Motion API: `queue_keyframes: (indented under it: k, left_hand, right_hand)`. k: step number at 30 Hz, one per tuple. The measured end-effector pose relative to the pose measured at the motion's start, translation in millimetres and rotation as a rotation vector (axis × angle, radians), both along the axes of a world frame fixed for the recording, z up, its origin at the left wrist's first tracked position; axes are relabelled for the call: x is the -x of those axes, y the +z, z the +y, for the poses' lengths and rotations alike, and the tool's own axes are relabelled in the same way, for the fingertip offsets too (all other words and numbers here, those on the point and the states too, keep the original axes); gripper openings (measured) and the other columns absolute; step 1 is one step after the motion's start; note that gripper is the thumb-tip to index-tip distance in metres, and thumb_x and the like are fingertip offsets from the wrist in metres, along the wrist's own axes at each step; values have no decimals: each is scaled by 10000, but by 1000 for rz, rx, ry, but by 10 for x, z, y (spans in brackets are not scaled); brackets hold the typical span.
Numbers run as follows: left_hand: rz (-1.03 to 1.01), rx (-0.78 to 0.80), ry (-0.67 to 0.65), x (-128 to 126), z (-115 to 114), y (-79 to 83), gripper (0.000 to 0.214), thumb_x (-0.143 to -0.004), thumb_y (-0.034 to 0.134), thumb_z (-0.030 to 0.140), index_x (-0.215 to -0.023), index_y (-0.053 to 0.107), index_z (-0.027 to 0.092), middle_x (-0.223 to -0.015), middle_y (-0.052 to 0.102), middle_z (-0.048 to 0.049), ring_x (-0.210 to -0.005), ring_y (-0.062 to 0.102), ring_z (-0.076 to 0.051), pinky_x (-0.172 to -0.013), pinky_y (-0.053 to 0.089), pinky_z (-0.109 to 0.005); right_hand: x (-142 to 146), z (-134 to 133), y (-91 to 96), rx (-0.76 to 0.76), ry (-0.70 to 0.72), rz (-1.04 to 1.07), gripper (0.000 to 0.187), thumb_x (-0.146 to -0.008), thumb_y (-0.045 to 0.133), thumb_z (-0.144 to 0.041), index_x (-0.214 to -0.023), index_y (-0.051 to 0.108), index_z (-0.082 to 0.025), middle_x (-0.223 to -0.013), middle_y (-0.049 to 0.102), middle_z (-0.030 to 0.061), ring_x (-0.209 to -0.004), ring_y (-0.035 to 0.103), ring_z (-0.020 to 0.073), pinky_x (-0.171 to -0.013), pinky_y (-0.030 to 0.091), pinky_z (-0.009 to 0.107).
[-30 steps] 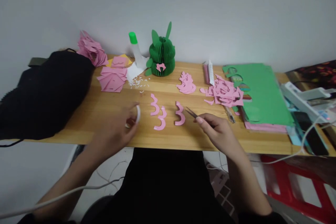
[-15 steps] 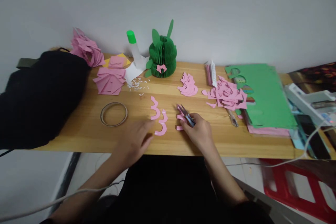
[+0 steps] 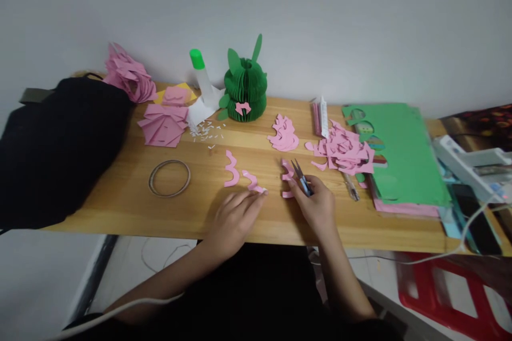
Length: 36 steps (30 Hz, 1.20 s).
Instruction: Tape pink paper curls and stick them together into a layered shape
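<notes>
My right hand (image 3: 317,202) is closed around a pair of small scissors (image 3: 303,178), blades pointing away from me. Its thumb and fingers also hold a wavy pink paper strip (image 3: 286,169) beside the blades. Just to the left, my left hand (image 3: 236,221) pinches the near end of another wavy pink strip (image 3: 250,179) on the table. A similar cut strip (image 3: 230,168) lies flat beyond that hand. Farther back is a small pile of scalloped pink pieces (image 3: 285,133).
A green paper figure (image 3: 246,88) stands by the wall, beside a green-capped glue bottle (image 3: 203,80). A tape roll (image 3: 150,181) and a black bag (image 3: 68,149) lie left. Pink scraps (image 3: 346,146), green sheets (image 3: 412,160) and a phone (image 3: 476,213) occupy the right.
My left hand has moved right and closed on the nearer loose pink strip, which has turned. My right hand, with the scissors and its strip, has shifted slightly right.
</notes>
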<state>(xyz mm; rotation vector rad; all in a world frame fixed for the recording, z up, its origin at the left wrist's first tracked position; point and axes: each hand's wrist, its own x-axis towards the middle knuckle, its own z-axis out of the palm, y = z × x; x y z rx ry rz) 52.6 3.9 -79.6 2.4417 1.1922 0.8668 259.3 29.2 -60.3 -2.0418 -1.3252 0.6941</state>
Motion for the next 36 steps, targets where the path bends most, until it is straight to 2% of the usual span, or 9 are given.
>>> queue_keyframes:
  k: [2,4,7,11,15,19,25,29,36]
  left_hand:
    - [-194,217,33,-23,30,73,291,-889,559,95,-1157,659,149,-1127,729,-112,-1068,656,-261,-914,502,-411]
    - [-478,540,93,-24,59,192,242,-854,644,192,-1088,701,172,-1132,725,-106,-1050,658,-240,-916,503,-381]
    - [-887,1017,142,-13,95,405,195,-790,725,292,-962,758,206,-1042,741,-72,-947,662,-193,-818,507,-303]
    - [-1147,1292,129,-12,118,588,210,-705,808,333,-882,789,221,-966,738,-48,-894,629,-155,-759,463,-244]
    - [-1165,1300,129,-17,108,609,224,-697,814,317,-897,793,217,-931,732,-46,-870,610,-145,-765,444,-249]
    - [-1129,1280,141,-42,82,592,205,-716,778,286,-907,783,212,-930,738,-49,-834,619,-149,-753,463,-275]
    - [-938,1020,186,-68,83,606,169,-757,706,247,-907,758,189,-920,762,-51,-837,670,-171,-809,523,-322]
    - [-741,839,199,-46,109,639,111,-764,686,255,-812,740,170,-871,759,-47,-807,671,-165,-766,525,-294]
    - [-619,785,121,-47,154,739,106,-732,637,224,-675,701,162,-727,702,-25,-705,603,-140,-687,487,-263]
  right_hand:
    - [19,-37,43,-57,-20,203,408,-720,662,-550,-824,686,-156,-670,678,52,-567,566,170,-537,383,265]
    - [70,-91,107,-74,-25,424,431,-721,661,-569,-827,688,-153,-631,633,18,-479,468,116,-480,344,246]
    - [192,-179,212,20,-5,701,428,-711,696,-563,-850,701,-158,-558,530,-40,-400,272,60,-402,231,225]
    - [338,-247,313,-14,97,870,255,-711,765,-420,-810,725,-189,-495,385,-90,-420,222,56,-418,217,222]
    - [393,-256,358,-51,145,889,120,-734,745,-309,-775,715,-200,-494,376,-99,-426,217,54,-433,240,219]
    - [395,-260,380,-44,163,862,106,-730,737,-286,-751,685,-197,-505,403,-96,-428,221,51,-430,240,217]
    - [381,-297,405,3,159,839,165,-733,719,-332,-695,659,-183,-503,378,-84,-439,213,54,-414,176,221]
    - [384,-316,434,20,152,824,163,-707,728,-326,-696,662,-177,-518,403,-75,-441,222,53,-415,165,222]
    - [391,-326,488,36,195,814,148,-700,732,-284,-659,640,-176,-505,370,-85,-450,226,51,-437,191,217]
